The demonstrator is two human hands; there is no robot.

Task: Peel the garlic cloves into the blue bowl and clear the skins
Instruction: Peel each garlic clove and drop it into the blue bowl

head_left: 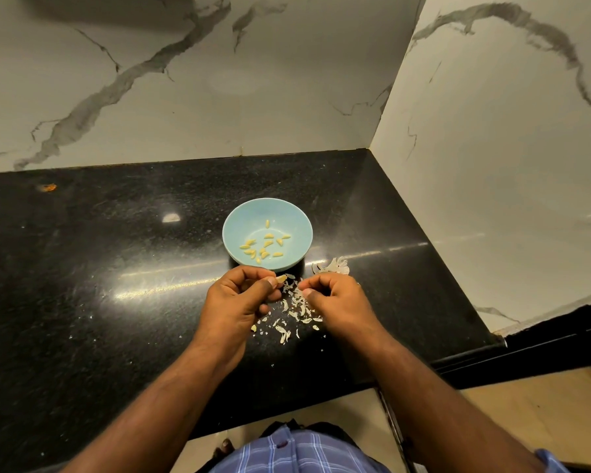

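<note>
Your left hand (244, 295) pinches a pale, half-peeled garlic clove (281, 278) at its fingertips, long axis pointing toward the round light-blue bowl (234, 230) just beyond, while your right hand (335, 298) curls over papery white skins (296, 310).

The single head view looks forward and down, close above the black counter (116, 268) corner.

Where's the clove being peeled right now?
In the head view, the clove is pinched in the left hand, just in front of the blue bowl, above the skins.
</note>
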